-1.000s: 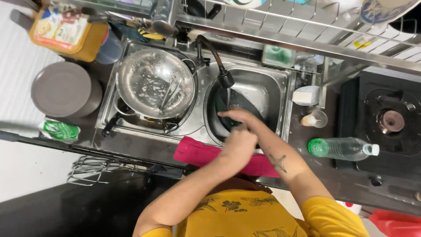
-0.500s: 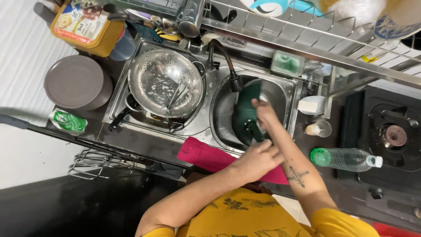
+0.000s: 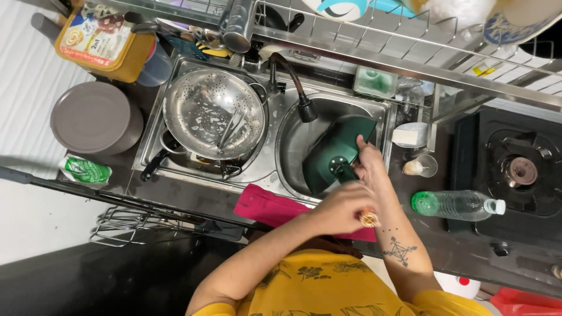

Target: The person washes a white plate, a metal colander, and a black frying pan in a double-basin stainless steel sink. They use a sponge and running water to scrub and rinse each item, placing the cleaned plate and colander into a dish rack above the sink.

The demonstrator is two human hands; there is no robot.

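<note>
At the counter's left edge sits a round grey lidded container [image 3: 93, 117], with a green packet [image 3: 86, 171] just below it near the front edge. In the left sink basin [image 3: 153, 126] a steel colander [image 3: 213, 113] rests on other dishes, utensils lying inside it. The black tap [image 3: 295, 82] bends over the right basin, where a dark green pan [image 3: 335, 153] stands tilted on edge against the basin's right wall. The person's left hand [image 3: 345, 206] is closed around the pan's handle end near the front rim, above a red cloth [image 3: 269, 208] draped over the counter's front edge. The right hand [image 3: 367, 164] presses on the pan's inside surface, fingers bent; whether it holds anything I cannot tell. Further right a clear bottle with a green base [image 3: 456, 203] lies on its side beside the stove burner [image 3: 520, 171].
</note>
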